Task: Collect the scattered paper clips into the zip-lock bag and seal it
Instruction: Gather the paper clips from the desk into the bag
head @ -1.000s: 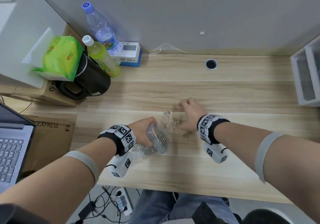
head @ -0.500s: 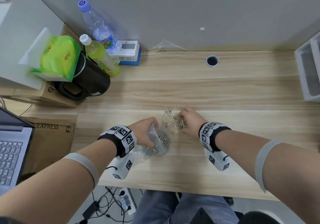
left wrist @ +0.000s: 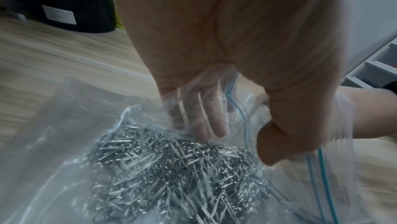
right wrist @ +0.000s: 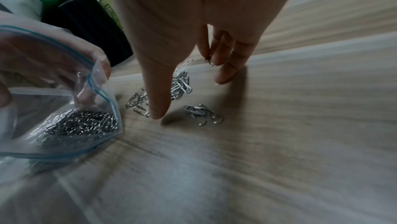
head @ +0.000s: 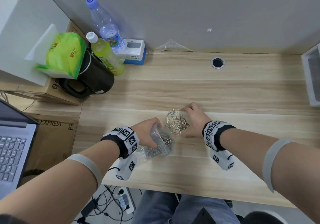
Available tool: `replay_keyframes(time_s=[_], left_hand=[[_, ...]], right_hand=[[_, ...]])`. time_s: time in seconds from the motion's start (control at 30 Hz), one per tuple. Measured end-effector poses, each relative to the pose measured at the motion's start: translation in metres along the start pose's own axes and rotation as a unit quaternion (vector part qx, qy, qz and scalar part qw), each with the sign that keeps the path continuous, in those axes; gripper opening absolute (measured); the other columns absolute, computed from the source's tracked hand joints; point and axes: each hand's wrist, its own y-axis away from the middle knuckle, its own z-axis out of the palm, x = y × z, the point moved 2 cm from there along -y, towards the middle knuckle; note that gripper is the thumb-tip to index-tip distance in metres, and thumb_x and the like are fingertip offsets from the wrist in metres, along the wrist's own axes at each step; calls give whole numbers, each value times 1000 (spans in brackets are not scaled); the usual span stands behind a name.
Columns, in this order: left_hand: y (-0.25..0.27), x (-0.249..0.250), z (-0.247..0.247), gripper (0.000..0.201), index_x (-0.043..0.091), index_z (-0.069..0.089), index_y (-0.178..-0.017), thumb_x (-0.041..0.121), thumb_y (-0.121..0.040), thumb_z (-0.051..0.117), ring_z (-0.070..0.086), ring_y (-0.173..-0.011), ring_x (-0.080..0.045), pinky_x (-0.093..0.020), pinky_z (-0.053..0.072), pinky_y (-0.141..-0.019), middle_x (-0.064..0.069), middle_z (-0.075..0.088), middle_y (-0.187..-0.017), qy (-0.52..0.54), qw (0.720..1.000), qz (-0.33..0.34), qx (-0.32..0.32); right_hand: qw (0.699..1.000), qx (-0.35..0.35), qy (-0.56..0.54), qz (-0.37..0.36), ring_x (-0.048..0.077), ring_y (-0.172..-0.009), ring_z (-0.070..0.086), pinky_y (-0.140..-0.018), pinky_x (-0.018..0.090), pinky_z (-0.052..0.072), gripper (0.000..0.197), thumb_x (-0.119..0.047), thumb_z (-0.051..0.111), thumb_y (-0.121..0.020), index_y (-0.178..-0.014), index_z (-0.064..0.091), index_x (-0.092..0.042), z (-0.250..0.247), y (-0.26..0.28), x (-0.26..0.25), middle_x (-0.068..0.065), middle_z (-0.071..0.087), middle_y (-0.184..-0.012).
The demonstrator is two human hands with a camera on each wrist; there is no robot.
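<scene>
the loose paper clips (head: 177,122) lie in a small heap on the wooden desk (head: 225,92), just left of the right hand (head: 195,119) and just beyond the mouth of the zip-lock bag (head: 161,143). the right hand hovers over the heap with its fingers (right wrist: 227,68) pointing down and loosely spread; the thumb reaches toward the near edge of the heap, and one clip seems pinched between two fingertips at the far side, though blur makes that hard to confirm. a smaller cluster of clips sits apart on the near right of the main heap in the right wrist view.

the clips are thin, silvery wire loops, tangled over one another.

the left hand (head: 147,130) grips the bag's upper edge, fingers curled over the rim and partly inside the clear plastic, thumb on the outside, holding the mouth open toward the heap. the bag is transparent with a blue zip strip (left wrist: 318,176) and rests on the desk, near the front edge. inside it a dense mass of clips (left wrist: 171,173) fills the lower part.
</scene>
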Motion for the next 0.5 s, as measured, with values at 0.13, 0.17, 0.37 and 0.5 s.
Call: replay_keyframes(time_s=[0.13, 0.17, 0.37, 0.5], left_hand=[[0, -2, -1, 62, 24, 47, -117, 12, -66, 81, 50, -55, -13, -21, 42, -44, -3, 59, -82, 4, 1000, 1, -2], [-1, -2, -1, 62, 26, 47, -116, 13, -65, 80, 50, -56, -14, -23, 43, -45, -5, 60, -84, 5, 1000, 1, -2], [0, -3, -2, 61, 28, 46, -115, 16, -65, 80, 52, -57, -13, -23, 42, -44, -4, 60, -87, 1, 1000, -3, -8], [-1, -3, -3, 62, 29, 46, -114, 18, -64, 80, 55, -60, -14, -26, 46, -47, -2, 60, -87, -9, 1000, -1, -12]], right_hand=[[999, -31, -20, -37, 25, -126, 41, -109, 33, 37, 89, -27, 86, -61, -138, 47, -8, 10, -5, -11, 8, 41, -135], [998, -35, -26, -44, 26, -124, 44, -107, 33, 38, 86, -27, 86, -61, -136, 49, -8, 10, -6, -13, 8, 43, -132], [999, -31, 3, -44, 20, -111, 54, -98, 36, 47, 80, -36, 85, -60, -131, 51, -18, -17, -6, 1, -1, 48, -120], [994, -104, 36, -23, 4, -82, 52, -77, 23, 44, 80, -23, 88, -60, -129, 48, -16, -27, 1, 18, -5, 46, -112]])
